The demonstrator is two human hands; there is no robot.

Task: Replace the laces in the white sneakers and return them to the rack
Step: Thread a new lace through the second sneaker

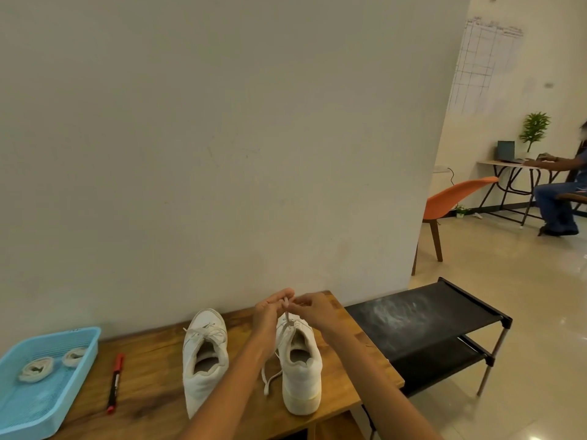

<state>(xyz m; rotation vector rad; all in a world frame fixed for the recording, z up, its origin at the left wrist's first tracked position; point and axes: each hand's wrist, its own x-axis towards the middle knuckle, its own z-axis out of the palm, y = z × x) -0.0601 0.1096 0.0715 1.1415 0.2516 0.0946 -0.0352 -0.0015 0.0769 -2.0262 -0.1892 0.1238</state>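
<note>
Laces first: my left hand (pixel 270 309) and my right hand (pixel 313 309) both pinch the raised end of the flat white lace (pixel 286 312) above the tongue of the right-hand white leather sneaker (pixel 300 366), which stands near the right edge of the brown wooden bench (pixel 152 385), while the lace's other end trails down onto the wood between the shoes. The left-hand white leather sneaker (pixel 205 354) stands just beside it (already laced, by the look of the crossings), and the black two-shelf shoe rack (pixel 444 325) sits off the bench's right edge. Toward the left edge lie a red and black marker pen (pixel 115 382) and a light blue plastic tray (pixel 47 398) holding two rolled-up off-white laces (pixel 35 369).
</note>
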